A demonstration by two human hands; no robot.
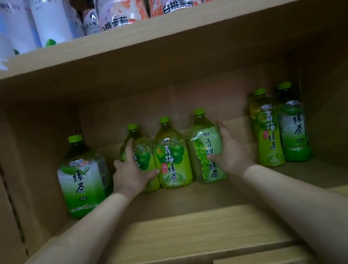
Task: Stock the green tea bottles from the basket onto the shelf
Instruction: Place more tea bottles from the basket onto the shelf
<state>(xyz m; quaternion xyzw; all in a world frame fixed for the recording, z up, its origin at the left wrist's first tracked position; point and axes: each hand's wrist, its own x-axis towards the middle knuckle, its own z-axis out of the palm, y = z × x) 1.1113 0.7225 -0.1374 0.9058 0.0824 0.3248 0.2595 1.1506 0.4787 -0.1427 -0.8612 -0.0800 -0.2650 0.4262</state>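
The shelf (193, 226) holds six green tea bottles (269, 131) upright, labels forward for reading; the basket is out of view. Packs (122, 12) above read 白桃茉莉. The big bottle (82, 181), far left, says 绿茶. In the centre three bottles touch. The left grip (131, 173) clasps the end bottle (146, 161) and the right grip (231, 151) clasps the grape bottle (203, 142), probably closing the row on the 青梅绿茶 bottle (173, 157).

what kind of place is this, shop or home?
Probably a shop or stockroom: tiered wooden shelves, green tea bottles lined up labels forward, more packaged drinks on the tier above.
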